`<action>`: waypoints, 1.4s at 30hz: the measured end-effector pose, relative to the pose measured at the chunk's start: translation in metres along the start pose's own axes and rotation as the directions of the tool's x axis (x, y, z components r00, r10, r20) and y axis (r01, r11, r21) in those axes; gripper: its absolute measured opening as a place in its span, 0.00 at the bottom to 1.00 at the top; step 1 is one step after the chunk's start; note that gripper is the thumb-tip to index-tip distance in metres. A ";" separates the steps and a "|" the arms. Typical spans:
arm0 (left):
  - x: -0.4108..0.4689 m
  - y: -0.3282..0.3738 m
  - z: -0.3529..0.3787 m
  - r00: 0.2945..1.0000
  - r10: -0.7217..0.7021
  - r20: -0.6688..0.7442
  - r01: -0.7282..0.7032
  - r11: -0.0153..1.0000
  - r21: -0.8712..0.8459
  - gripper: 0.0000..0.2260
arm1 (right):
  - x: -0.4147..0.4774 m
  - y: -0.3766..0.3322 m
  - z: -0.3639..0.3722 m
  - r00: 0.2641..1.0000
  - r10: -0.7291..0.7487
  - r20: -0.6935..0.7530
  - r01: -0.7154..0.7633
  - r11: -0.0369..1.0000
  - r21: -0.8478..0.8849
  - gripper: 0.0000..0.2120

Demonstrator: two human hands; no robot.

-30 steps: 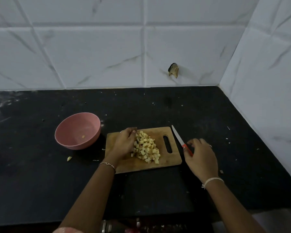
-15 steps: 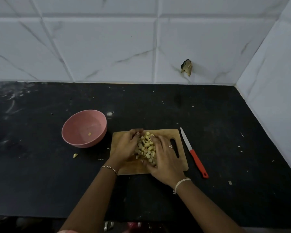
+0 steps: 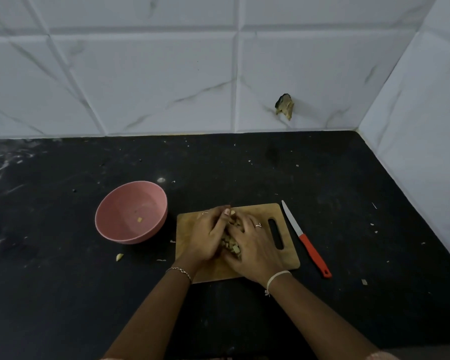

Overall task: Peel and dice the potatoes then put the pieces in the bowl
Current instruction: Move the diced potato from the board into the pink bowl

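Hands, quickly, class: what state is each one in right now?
Left hand: curled round the diced potato pile.
Right hand: curled round the same pile, opposite side.

Cutting board (image 3: 287,258): bare wood, matt, light brown, grain visible. Bowl (image 3: 130,236): pink, looks like plastic, smooth, dull sheen inside. Knife (image 3: 304,239): blade is metal, smooth, pale grey; handle is red plastic w/ slight gloss. Surface (image 3: 63,294): black, stone-like, mostly matt, whitish smears far left, pale crumbs scattered. Wall tiles (image 3: 153,81): white w/ grey marble veins, smooth, soft gloss. Potato dice (image 3: 234,247): pale yellow, cut faces matt. Bracelet (image 3: 178,269), left wrist: thin metal chain, shiny. Band (image 3: 278,275), right wrist: white thread, matt.
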State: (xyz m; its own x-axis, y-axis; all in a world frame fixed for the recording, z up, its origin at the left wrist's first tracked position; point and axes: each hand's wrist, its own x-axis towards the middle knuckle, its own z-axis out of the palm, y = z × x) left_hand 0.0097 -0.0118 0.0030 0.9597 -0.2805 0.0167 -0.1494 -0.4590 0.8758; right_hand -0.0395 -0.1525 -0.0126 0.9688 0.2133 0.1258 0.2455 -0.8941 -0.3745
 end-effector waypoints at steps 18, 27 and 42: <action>-0.001 0.001 0.005 1.000 -0.024 0.014 0.026 0.983 -0.182 0.26 | 0.016 0.001 0.009 0.985 -0.081 -0.152 0.097 0.990 0.105 0.10; 0.001 0.006 0.010 0.995 -0.100 -0.012 0.095 0.974 -0.205 0.33 | 0.024 0.001 0.005 0.980 -0.029 -0.196 0.072 0.974 0.215 0.10; -0.001 0.045 0.031 0.965 -0.122 -0.234 0.011 0.904 -0.427 0.22 | 0.048 -0.017 -0.034 0.797 0.603 0.038 -0.310 0.353 0.883 0.12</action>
State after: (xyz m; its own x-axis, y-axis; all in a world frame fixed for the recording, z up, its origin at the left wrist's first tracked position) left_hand -0.0052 -0.0582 0.0273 0.9996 -0.0177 0.0223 -0.0232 -0.0582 0.9980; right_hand 0.0012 -0.1409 0.0312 0.9213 -0.3541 -0.1607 -0.1845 -0.0341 -0.9822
